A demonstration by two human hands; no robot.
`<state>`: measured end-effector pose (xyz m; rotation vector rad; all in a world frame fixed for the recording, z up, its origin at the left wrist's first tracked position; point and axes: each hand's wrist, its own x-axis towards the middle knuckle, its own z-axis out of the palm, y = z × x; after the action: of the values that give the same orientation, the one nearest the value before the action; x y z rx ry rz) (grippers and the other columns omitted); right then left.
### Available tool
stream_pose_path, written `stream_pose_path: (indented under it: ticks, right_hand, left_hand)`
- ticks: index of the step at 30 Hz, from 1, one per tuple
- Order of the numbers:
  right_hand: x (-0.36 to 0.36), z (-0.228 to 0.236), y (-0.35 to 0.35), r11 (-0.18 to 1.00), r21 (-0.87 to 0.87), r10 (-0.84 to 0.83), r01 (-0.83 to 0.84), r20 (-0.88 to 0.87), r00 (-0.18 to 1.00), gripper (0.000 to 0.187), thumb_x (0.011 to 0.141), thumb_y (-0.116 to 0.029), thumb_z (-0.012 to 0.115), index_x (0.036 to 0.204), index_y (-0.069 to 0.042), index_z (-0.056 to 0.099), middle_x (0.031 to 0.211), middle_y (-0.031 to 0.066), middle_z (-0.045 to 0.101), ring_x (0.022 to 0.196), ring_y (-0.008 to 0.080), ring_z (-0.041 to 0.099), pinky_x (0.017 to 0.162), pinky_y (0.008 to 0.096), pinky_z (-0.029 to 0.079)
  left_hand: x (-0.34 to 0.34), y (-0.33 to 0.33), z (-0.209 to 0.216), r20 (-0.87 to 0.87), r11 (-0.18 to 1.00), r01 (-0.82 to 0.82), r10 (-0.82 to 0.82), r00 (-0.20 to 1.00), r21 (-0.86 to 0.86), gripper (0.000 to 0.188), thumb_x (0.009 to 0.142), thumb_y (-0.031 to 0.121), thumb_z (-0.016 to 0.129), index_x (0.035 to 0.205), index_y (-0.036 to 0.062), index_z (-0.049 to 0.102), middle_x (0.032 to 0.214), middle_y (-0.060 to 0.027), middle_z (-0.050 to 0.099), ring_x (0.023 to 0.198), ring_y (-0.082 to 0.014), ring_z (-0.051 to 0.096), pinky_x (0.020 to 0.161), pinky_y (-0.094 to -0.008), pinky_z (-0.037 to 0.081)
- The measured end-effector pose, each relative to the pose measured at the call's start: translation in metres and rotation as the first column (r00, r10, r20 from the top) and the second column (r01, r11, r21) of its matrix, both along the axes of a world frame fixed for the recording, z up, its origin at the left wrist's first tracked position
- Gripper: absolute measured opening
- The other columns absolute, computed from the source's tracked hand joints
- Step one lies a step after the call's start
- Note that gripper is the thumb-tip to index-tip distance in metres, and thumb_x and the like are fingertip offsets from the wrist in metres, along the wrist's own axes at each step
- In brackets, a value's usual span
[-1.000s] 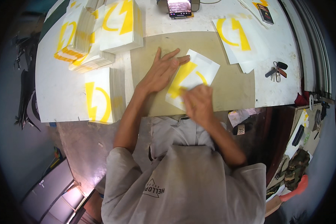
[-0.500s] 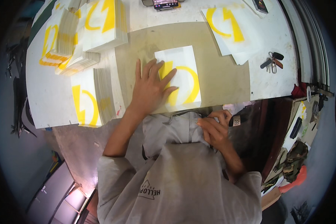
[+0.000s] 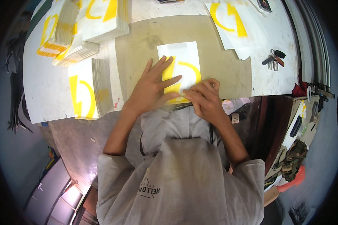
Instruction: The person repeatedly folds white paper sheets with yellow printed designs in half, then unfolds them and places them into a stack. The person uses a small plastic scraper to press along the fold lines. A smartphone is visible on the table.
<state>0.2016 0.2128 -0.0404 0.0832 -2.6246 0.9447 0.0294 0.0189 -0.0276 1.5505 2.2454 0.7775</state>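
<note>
A flat white paper bag (image 3: 186, 52) with a yellow printed shape lies near the front edge of the table, on a tan board (image 3: 229, 75). My left hand (image 3: 150, 88) rests on its left side with the fingers spread, pressing it down. At the bag's lower right corner, my right hand (image 3: 205, 98) has its fingers pinched together on the near edge. The curled fingers partly hide that edge.
Stacks of similar printed bags (image 3: 103, 90) stand on the left, with a taller stack (image 3: 124, 18) farther back. Loose printed sheets (image 3: 223, 30) lie at the back right. A bunch of keys (image 3: 275, 60) is on the white table (image 3: 45, 90) near its right side.
My right hand has risen from my lap to the bag's near edge. My left hand has shifted slightly down and right, still spread on the bag.
</note>
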Motion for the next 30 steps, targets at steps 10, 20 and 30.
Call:
stream_pose_path:
  ticks: [10,20,30]
  right_hand:
    - [0.051,-0.001,-0.001,0.814,-0.124,-0.561,0.568,0.09,0.823,0.035,0.085,0.004,0.072,0.118,-0.005,0.074,0.104,0.0129,0.067,0.094,0.0311,0.063,0.089,0.0436,0.044]
    - [0.048,-0.011,-0.021,0.849,0.05,-0.528,0.526,0.058,0.847,0.027,0.095,-0.006,0.069,0.121,-0.004,0.073,0.104,0.0143,0.072,0.097,0.0352,0.065,0.088,0.0483,0.046]
    - [0.038,-0.019,0.064,0.741,0.261,-0.634,0.618,-0.031,0.773,0.029,0.101,-0.016,0.071,0.127,-0.003,0.073,0.123,0.0175,0.071,0.116,0.0371,0.065,0.101,0.0471,0.051]
  left_hand:
    - [-0.001,-0.006,-0.008,-0.195,0.979,-0.188,0.17,0.966,-0.074,0.061,0.091,0.052,0.077,0.145,0.026,0.068,0.171,-0.0165,0.036,0.158,-0.0414,0.031,0.126,-0.0706,0.013]
    - [0.005,-0.002,-0.016,-0.216,0.979,-0.185,0.2,0.956,0.089,0.059,0.094,0.048,0.076,0.145,0.0205,0.067,0.162,-0.0179,0.048,0.152,-0.0397,0.041,0.122,-0.0727,0.021]
    - [0.061,-0.006,-0.001,0.324,0.882,-0.351,0.247,0.913,0.315,0.038,0.091,0.01,0.078,0.127,0.0044,0.068,0.096,-0.0104,0.064,0.091,-0.0289,0.063,0.083,-0.0438,0.05]
